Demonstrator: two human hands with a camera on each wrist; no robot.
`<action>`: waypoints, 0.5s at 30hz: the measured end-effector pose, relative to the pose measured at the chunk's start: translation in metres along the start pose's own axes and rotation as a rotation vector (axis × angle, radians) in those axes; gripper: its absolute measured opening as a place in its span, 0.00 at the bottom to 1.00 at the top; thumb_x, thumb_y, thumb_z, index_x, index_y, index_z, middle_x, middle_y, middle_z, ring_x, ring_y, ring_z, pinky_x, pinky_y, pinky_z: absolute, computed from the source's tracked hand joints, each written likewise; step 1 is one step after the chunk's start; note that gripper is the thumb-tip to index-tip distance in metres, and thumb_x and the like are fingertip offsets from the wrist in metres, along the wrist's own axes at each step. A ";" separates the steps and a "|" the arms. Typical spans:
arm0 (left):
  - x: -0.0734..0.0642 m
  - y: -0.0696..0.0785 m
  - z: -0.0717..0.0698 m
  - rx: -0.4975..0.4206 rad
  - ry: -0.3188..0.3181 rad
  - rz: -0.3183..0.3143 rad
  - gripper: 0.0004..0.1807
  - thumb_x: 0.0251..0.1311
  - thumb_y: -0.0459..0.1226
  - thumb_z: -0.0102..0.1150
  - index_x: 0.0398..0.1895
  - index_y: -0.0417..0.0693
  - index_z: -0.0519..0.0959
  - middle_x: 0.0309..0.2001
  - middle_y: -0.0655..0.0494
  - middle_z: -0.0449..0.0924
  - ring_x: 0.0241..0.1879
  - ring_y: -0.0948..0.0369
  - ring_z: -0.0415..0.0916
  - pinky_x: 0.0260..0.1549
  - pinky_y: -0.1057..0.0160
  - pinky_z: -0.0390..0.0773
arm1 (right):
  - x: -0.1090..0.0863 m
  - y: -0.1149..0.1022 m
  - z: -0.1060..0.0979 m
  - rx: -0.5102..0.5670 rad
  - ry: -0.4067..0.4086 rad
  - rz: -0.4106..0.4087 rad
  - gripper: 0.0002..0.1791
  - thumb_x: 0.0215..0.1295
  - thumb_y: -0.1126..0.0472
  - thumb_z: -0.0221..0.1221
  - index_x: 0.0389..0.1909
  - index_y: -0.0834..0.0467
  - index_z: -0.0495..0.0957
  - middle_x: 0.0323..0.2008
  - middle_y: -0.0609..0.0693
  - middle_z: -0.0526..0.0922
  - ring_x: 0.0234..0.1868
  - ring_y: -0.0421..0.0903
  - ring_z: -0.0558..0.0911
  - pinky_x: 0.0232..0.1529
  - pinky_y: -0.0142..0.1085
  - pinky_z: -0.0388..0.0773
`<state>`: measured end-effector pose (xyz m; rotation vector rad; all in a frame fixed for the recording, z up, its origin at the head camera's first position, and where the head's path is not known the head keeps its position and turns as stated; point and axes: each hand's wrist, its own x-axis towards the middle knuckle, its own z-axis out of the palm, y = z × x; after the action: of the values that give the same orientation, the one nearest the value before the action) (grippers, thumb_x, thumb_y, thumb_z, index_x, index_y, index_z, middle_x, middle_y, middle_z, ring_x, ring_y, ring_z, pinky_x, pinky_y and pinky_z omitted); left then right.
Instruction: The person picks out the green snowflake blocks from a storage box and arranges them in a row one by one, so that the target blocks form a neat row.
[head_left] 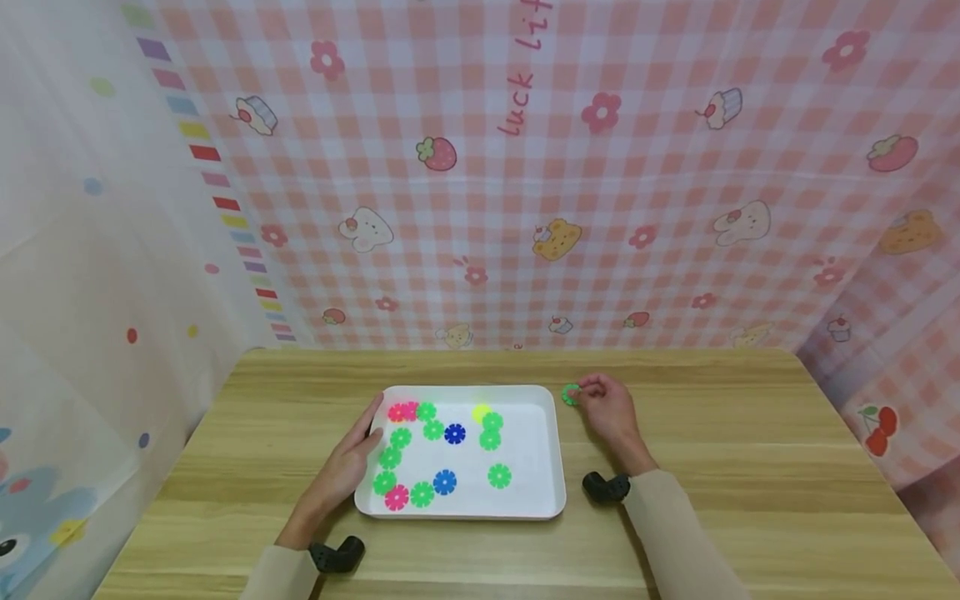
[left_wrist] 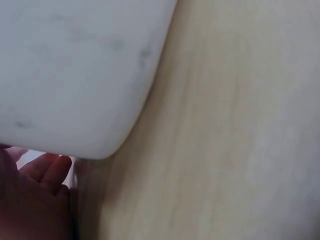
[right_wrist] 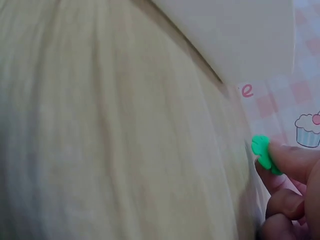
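A white tray [head_left: 525, 454] with rounded corners lies on the wooden table, its pale outer side [left_wrist: 80, 75] large in the left wrist view. My left hand [head_left: 348, 458] holds its left edge, thumb at the rim and fingers along the far-left corner; that hand [left_wrist: 37, 195] shows partly in the lower left of its wrist view. Beyond the tray's right edge, my right hand [head_left: 607, 408] pinches a green notched disc [head_left: 570, 394] between thumb and fingers. Up close, the green disc [right_wrist: 262, 150] stands edge-up from the right hand's [right_wrist: 292, 187] fingertips.
Several notched discs lie in the tray: mostly green ones [head_left: 499, 476], a dark blue disc [head_left: 454, 433], a lighter blue disc [head_left: 445, 482], a yellow disc [head_left: 480, 412] and pink ones [head_left: 397, 497]. Behind the table [head_left: 750, 467] hangs a pink checked curtain [head_left: 510, 200].
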<state>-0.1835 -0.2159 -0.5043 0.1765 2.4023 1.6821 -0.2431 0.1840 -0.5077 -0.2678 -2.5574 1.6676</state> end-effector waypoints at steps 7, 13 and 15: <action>-0.002 0.001 0.001 0.000 -0.005 0.005 0.30 0.79 0.39 0.30 0.81 0.58 0.42 0.81 0.57 0.36 0.79 0.55 0.29 0.75 0.45 0.33 | -0.001 0.000 0.003 -0.039 0.053 -0.030 0.07 0.64 0.65 0.64 0.39 0.64 0.79 0.31 0.56 0.86 0.31 0.44 0.80 0.36 0.34 0.72; 0.000 0.000 0.000 -0.003 -0.003 0.010 0.30 0.80 0.39 0.29 0.81 0.58 0.42 0.81 0.57 0.36 0.79 0.55 0.29 0.76 0.45 0.33 | 0.000 0.000 0.007 -0.065 0.120 -0.046 0.08 0.62 0.63 0.67 0.37 0.63 0.79 0.30 0.55 0.83 0.30 0.46 0.78 0.34 0.35 0.71; 0.000 0.000 0.000 -0.008 -0.006 0.006 0.30 0.80 0.39 0.29 0.81 0.58 0.42 0.81 0.57 0.35 0.79 0.55 0.29 0.75 0.45 0.33 | 0.001 0.001 0.008 -0.060 0.138 -0.046 0.09 0.61 0.64 0.67 0.37 0.63 0.79 0.29 0.55 0.83 0.29 0.44 0.77 0.33 0.34 0.71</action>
<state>-0.1839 -0.2164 -0.5044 0.1869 2.3922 1.6915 -0.2453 0.1774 -0.5114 -0.3138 -2.4955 1.5038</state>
